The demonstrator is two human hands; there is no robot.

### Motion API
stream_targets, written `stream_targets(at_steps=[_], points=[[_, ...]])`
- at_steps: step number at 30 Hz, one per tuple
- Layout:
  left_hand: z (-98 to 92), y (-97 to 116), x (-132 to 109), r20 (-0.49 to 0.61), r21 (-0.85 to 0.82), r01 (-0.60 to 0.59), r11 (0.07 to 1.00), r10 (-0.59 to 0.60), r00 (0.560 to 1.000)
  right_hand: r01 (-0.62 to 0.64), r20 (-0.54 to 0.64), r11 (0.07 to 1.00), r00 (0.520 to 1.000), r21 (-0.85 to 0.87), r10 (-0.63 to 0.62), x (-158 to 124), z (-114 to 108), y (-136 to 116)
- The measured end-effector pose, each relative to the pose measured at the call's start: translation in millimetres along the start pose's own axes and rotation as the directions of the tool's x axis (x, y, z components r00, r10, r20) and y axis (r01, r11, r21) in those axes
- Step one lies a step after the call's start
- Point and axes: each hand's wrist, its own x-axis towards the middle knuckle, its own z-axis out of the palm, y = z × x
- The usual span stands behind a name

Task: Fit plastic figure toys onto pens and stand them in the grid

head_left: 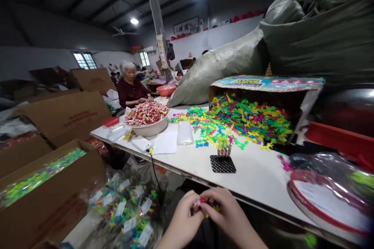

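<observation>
Low in the head view, in front of the table edge, my left hand (185,216) and my right hand (224,206) meet with fingers pinched together. Between the fingertips is a small red and white plastic piece (200,202), partly covered. Bits of yellow show under my right fingers; their shape is hidden. On the table beyond my hands lies a black perforated rack (223,165). Several small striped pieces with yellow figures on top (224,151) stand at its far edge.
Brightly coloured plastic figures (251,118) spill from a printed carton (267,83) onto the white table (193,163). A basin (150,128) of small colourful pieces stands left. Bagged toys (125,210) lie below, beside a cardboard box (55,198). A person (133,91) sits across the table.
</observation>
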Motion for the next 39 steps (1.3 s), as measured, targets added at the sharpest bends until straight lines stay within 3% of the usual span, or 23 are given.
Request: stream_targets(at_steps=[4,7,10,13,16,18,22,26,28,33,35,39], points=[[1.8,2,-17,0.046,0.015,-0.058,0.998,0.057,0.997,-0.086,-0.016,0.989,0.996,0.122,0.088,-23,-8,-4],[-3.9,3,-28,0.076,-0.068,-0.111,0.991,0.116,0.99,-0.193,-0.077,0.924,0.97,0.329,0.23,-35,-16,-12],[-11.2,5,-33,0.116,-0.276,-0.028,0.961,0.062,0.991,-0.301,-0.084,0.743,0.898,0.597,0.432,-43,-25,-20],[-15.8,9,-33,0.128,-0.432,0.073,0.899,-0.019,0.992,-0.252,-0.076,0.501,0.834,0.828,0.546,-47,-31,-23],[-15.6,12,-31,0.019,-0.501,0.059,0.864,-0.057,0.998,-0.166,-0.043,0.319,0.83,0.933,0.556,-49,-29,-24],[-12.8,10,-30,-0.03,-0.55,0.084,0.831,-0.12,0.992,-0.17,-0.002,0.267,0.84,0.948,0.542,-50,-23,-23],[-5.1,0,-27,-0.092,-0.593,0.147,0.792,-0.248,0.964,-0.279,0.127,0.203,0.827,0.939,0.548,-53,-6,-19],[-1.9,-5,-24,-0.097,-0.581,0.162,0.798,-0.265,0.959,-0.331,0.216,0.12,0.808,0.936,0.548,-54,9,-16],[-2.3,-4,-23,-0.089,-0.593,0.169,0.787,-0.274,0.958,-0.329,0.201,0.133,0.8,0.935,0.566,-54,14,-16],[-2.7,-3,-26,-0.054,-0.581,0.191,0.791,-0.272,0.961,-0.318,0.117,0.281,0.823,0.905,0.557,-59,18,-16],[-0.9,-4,-27,-0.06,-0.59,0.19,0.785,-0.277,0.959,-0.336,0.129,0.286,0.819,0.897,0.559,-60,20,-15],[2.5,-6,-24,-0.187,-0.709,0.082,0.701,-0.298,0.936,-0.39,0.201,0.241,0.804,0.888,0.56,-63,29,-11]])
